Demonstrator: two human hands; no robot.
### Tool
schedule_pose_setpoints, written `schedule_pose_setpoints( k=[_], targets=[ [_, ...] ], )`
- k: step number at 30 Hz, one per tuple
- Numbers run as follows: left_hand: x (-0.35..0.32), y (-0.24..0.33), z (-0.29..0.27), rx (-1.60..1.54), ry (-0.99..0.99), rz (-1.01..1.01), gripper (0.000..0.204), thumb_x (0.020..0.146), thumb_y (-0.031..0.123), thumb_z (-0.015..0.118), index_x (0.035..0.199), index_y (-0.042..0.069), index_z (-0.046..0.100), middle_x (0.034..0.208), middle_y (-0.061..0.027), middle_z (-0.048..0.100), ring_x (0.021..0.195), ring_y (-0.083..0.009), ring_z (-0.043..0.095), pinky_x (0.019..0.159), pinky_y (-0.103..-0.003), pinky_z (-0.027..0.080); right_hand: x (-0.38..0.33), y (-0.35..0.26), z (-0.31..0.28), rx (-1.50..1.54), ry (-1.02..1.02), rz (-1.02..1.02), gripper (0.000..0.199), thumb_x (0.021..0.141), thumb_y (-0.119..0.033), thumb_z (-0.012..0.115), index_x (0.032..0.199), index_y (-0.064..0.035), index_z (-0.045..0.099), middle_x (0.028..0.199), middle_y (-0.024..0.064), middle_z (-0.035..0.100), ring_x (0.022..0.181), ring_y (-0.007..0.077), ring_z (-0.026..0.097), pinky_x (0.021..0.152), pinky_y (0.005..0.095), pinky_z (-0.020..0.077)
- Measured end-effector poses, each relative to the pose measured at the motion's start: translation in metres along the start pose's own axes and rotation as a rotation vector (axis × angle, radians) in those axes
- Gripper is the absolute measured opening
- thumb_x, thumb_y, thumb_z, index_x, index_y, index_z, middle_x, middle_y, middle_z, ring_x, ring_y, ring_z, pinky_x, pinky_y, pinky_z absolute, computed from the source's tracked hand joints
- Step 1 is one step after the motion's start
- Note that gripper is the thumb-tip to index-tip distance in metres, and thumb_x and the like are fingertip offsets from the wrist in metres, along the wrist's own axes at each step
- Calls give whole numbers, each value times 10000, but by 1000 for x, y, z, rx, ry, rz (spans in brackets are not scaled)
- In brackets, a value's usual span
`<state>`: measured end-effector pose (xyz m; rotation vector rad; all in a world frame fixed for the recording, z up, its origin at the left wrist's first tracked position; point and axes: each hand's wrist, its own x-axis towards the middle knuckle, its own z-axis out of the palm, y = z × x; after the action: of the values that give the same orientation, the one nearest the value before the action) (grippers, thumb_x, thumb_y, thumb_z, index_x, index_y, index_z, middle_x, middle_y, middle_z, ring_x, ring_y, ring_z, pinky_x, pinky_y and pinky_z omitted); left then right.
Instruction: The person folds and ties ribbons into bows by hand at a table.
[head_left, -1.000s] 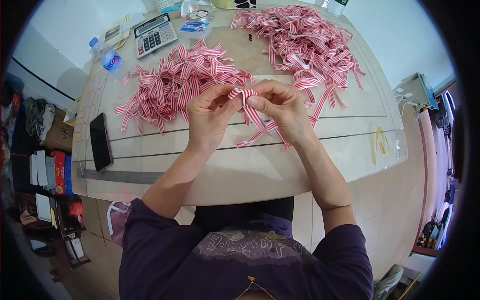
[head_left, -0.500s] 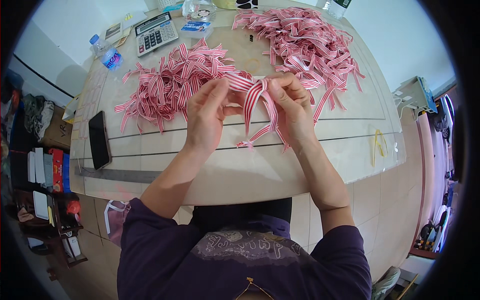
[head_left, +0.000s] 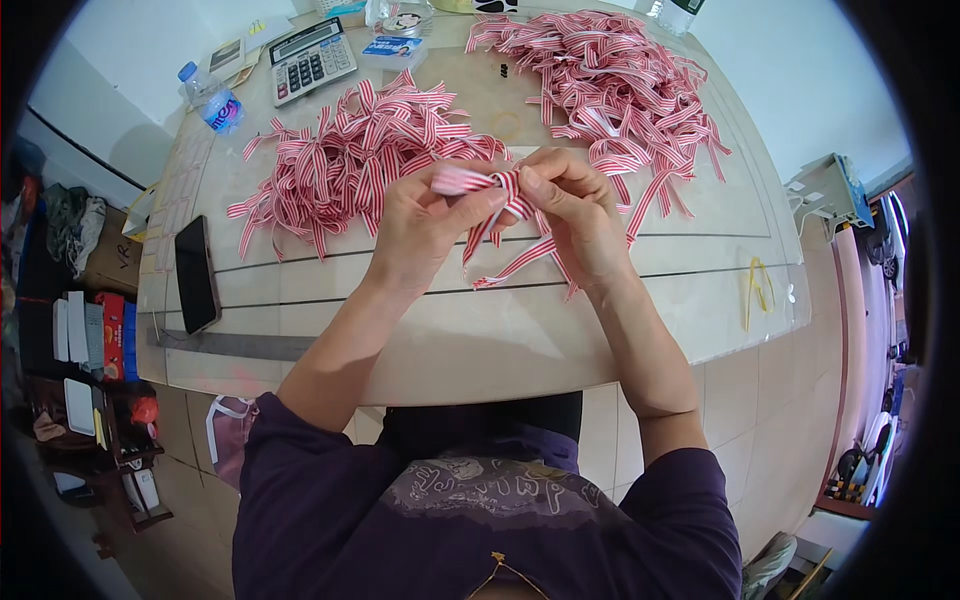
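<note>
A red-and-white striped ribbon bow (head_left: 508, 186) is pinched between my two hands above the table's middle. My left hand (head_left: 418, 230) grips its left side, thumb pressed toward the knot, with a blurred loop sticking out over the fingers. My right hand (head_left: 588, 222) holds the knot's right side between thumb and bent fingers, which hide part of the ribbon. Loose ribbon tails hang below the hands, toward the tabletop. Just beyond my left hand lies a heap of similar bows (head_left: 345, 165). A larger heap of striped ribbons (head_left: 620, 90) spreads at the far right.
On the table's left are a phone (head_left: 197, 275), a metal ruler (head_left: 240, 345), a water bottle (head_left: 211, 100) and a calculator (head_left: 312, 66). A blue-and-white box (head_left: 392, 52) lies at the back. Yellow bands (head_left: 759, 293) rest near the right edge.
My left hand has moved right, its thumb now at the knot. The bow has drawn tighter, and its hanging front loop has given way to a smaller loop on the left.
</note>
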<state>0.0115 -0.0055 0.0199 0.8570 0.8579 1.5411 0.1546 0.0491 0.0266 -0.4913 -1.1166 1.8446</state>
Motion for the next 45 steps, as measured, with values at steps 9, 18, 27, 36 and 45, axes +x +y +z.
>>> schedule_pose_setpoints(
  k=[9,18,27,36,45],
  targets=[
    [1,-5,2,72,72,-8,231,722,-23,670,945,-43,614,798,-118,638,613,-151,610,538,-185,499,1,2,-8,122,53,150,84,847,-51,537,779,-18,571,795,44,552,668,111,508,634,204,421],
    [3,-3,12,181,27,-46,170,759,13,647,916,-44,614,759,-97,628,619,-147,619,558,-189,519,0,1,-6,-215,118,-30,80,858,-97,553,838,-20,550,703,7,514,615,59,451,561,171,380],
    [2,-6,20,243,2,-154,182,847,131,567,900,-37,612,720,-87,621,591,-132,599,547,-186,500,2,-2,-20,-508,253,-245,101,884,-123,524,849,-29,507,639,-31,447,532,28,366,445,151,293],
    [9,-10,26,386,22,9,203,882,162,516,793,-1,598,638,-55,582,505,-99,531,475,-165,429,-3,-19,-26,-419,117,-234,111,879,-109,528,818,-21,499,591,-36,430,494,31,345,439,158,272],
    [10,-18,14,340,-307,-82,219,881,121,498,684,31,530,579,-25,532,450,-76,430,425,-177,330,-3,-14,-39,-361,226,-192,103,892,-120,510,853,-25,502,626,-17,471,489,30,392,404,150,339]
  ],
)
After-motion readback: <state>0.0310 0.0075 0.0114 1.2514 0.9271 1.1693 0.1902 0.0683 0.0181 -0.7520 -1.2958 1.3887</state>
